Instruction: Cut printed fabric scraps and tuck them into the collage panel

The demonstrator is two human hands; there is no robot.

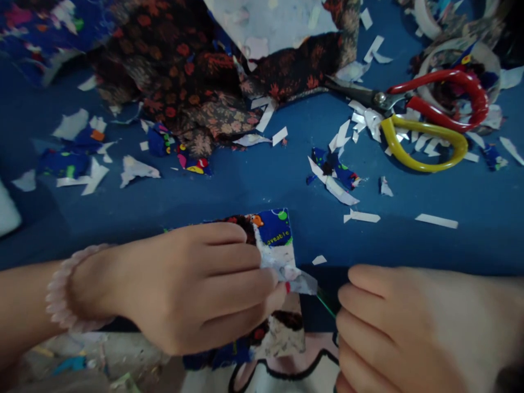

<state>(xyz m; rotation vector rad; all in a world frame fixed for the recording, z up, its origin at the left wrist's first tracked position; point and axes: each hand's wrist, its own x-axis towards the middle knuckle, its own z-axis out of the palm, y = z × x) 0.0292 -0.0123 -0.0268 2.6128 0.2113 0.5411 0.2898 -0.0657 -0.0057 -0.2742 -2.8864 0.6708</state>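
My left hand (196, 286), with a beaded bracelet (77, 289) on its wrist, is closed over a flat fabric-covered piece (276, 232) at the table's front edge. That piece has patches of dark floral and blue printed cloth and rough white areas. At my left fingertips a pale strip (305, 282) sticks out to the right. A thin green strand (326, 303) runs from the strip to my right hand (397, 322). My right fingers are curled closed, and the strand's end is hidden inside them.
Scissors (380, 99) with one red and one yellow handle lie at right, blades apart. Dark floral cloth (164, 65) spreads across the back under a white sheet (278, 27). Tape rolls (429, 60) stand at back right. Scraps (335, 185) litter the blue table (245, 180).
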